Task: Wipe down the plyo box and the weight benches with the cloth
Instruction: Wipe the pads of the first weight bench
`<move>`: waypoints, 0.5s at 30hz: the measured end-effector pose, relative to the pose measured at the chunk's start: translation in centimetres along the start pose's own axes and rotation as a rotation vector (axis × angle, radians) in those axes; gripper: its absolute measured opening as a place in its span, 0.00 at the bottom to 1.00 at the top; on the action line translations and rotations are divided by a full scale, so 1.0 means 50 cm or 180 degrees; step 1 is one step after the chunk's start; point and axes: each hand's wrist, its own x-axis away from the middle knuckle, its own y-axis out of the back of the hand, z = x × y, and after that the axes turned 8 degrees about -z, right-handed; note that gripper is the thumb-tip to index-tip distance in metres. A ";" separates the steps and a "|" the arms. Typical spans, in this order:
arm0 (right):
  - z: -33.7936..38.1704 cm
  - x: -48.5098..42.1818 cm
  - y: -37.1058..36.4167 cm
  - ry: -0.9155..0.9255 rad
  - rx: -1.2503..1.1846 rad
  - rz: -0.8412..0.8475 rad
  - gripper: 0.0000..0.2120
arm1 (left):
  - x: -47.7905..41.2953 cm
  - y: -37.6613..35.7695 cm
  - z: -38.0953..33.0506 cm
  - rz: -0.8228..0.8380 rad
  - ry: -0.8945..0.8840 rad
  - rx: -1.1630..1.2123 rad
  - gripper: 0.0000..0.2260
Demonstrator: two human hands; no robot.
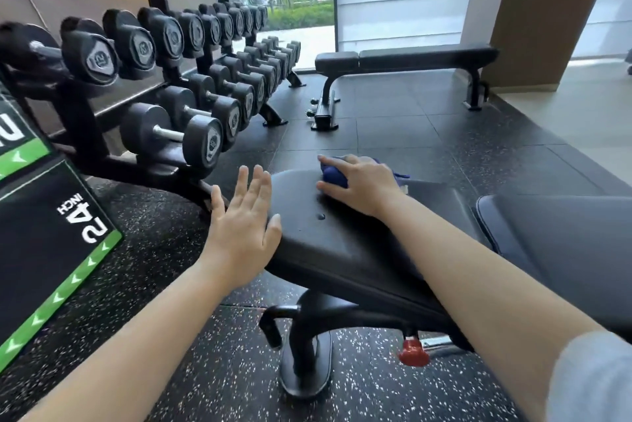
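Note:
A black padded weight bench [345,250] stands right in front of me, its seat pad nearest and its long pad running off to the right. My right hand [359,184] grips a bunched blue cloth [333,175] and holds it against the far end of the seat pad. My left hand [244,216] hovers with straight, spread fingers at the pad's left edge, thumb touching the rim. The black plyo box [48,250] with green trim and "24 INCH" lettering stands at the left. A second flat bench [407,57] stands farther back by the window.
A three-tier dumbbell rack [164,56] full of black dumbbells runs along the left wall. The bench's curved foot [306,363] and a red knob [413,351] sit below the seat. A brown pillar [547,11] rises at the back right. Speckled rubber flooring covers the ground.

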 end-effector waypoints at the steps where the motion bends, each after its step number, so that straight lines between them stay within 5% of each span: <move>1: 0.001 0.017 0.000 0.0054 -0.0037 -0.0070 0.28 | 0.000 0.002 0.000 0.0046 -0.0042 0.0025 0.33; 7: 0.052 0.207 0.030 0.0953 -0.0422 -0.1085 0.27 | 0.005 0.000 0.002 0.0181 -0.0114 0.0077 0.38; 15: 0.068 0.178 0.013 0.0804 -0.0515 -0.0991 0.26 | 0.002 -0.003 -0.001 0.0176 0.0035 0.0343 0.36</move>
